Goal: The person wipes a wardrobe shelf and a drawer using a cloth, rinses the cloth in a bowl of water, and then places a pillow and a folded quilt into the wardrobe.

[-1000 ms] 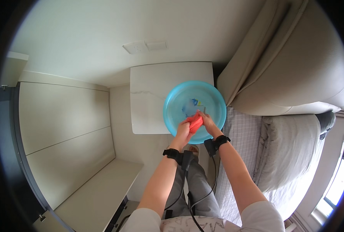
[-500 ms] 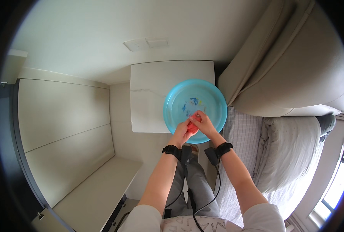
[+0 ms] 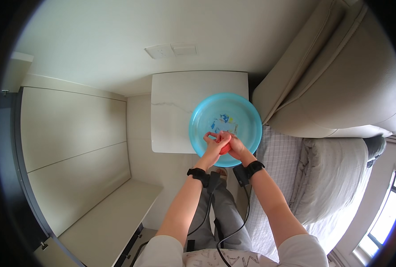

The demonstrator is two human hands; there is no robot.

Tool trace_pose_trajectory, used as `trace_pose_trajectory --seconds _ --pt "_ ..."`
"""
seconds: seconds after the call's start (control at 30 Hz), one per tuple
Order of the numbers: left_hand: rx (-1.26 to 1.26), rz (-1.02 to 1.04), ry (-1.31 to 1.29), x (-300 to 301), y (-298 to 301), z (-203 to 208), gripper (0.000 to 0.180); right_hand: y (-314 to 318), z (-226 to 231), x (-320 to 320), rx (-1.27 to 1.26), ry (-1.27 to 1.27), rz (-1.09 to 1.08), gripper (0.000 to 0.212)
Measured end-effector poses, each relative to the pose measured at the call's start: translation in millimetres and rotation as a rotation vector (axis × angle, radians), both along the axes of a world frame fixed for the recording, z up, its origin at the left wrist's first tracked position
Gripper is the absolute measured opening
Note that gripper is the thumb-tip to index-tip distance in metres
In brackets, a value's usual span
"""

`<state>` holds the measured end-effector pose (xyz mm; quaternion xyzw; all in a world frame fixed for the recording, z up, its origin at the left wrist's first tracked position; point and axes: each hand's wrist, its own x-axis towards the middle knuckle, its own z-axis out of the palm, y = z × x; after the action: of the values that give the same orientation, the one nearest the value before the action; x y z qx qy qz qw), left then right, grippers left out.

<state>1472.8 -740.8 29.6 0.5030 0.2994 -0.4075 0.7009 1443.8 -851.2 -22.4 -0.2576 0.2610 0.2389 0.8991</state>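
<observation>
A small bunched red cloth (image 3: 225, 149) sits between my two hands, over the near part of a light-blue round basin (image 3: 198, 116). My left hand (image 3: 214, 145) is closed against the cloth's left side, its index finger bent and lifted. Wrapped round the cloth from the right is my right hand (image 3: 235, 146), its fingers meeting the left ones at the top. Most of the cloth is hidden by the fingers, so its full shape does not show. Blue and yellow printed figures mark the basin's bottom.
The basin stands on a white marble-look tabletop (image 3: 171, 120), reaching past its near right corner. A bed with a grey checked sheet (image 3: 275, 164) and a padded beige headboard (image 3: 335, 84) lies to the right. Pale cabinet panels (image 3: 78, 129) line the left. Cables hang from both black wrist straps.
The left index finger has lifted and bent, and the hands have turned about the cloth. Less of the red cloth shows now, low between the palms.
</observation>
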Motion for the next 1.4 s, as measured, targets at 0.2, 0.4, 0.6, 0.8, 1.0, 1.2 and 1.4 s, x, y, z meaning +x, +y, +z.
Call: trace_pose_trajectory --seconds 0.2,0.4,0.6,0.8,1.0,1.2,1.4 --pt "-0.015 -0.181 0.119 -1 16 7 0.084 0 18 2 -0.102 -0.166 0.005 0.041" --pt "-0.072 -0.462 0.075 16 21 7 0.041 -8 29 10 -0.149 -0.324 0.072 0.049" --pt "-0.056 -0.558 -0.032 18 14 -4 0.027 -10 24 22 -0.231 -0.231 0.130 0.053" --pt "0.384 -0.581 -0.454 1 11 -35 0.032 -4 13 28 -0.270 -0.202 0.130 0.055" --pt "0.602 -0.756 -0.710 -2 -2 -32 0.027 -8 12 24 -0.259 0.000 0.117 0.053" --pt "0.739 -0.877 -0.662 -4 -6 -32 0.023 0 20 23 -0.316 0.080 -0.019 0.051" --pt "0.872 -0.938 -0.686 -3 -11 -17 0.019 -1 26 22 -0.317 0.154 -0.122 0.048"
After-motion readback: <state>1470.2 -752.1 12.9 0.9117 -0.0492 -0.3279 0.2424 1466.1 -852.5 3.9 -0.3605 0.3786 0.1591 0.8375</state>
